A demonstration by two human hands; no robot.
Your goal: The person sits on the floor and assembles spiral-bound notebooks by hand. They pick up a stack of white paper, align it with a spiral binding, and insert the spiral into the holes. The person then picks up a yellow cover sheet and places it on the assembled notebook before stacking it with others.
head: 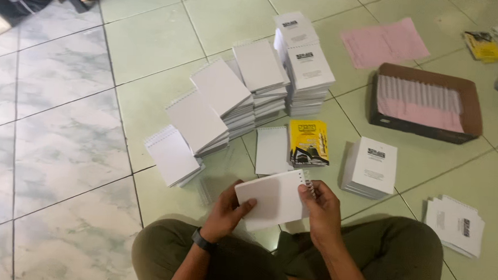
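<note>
I sit cross-legged on a tiled floor and hold a white notepad over my lap. My left hand grips its left edge, thumb on top. My right hand pinches the wire spiral binding at the pad's right edge. Just beyond the pad lie a flat white sheet block and a small stack of yellow-and-black covers. A dark watch sits on my left wrist.
Stepped stacks of white spiral notepads fan across the floor ahead, with a taller stack behind. A brown cardboard box holds pink sheets. More white pads lie at right, a loose pink sheet further off.
</note>
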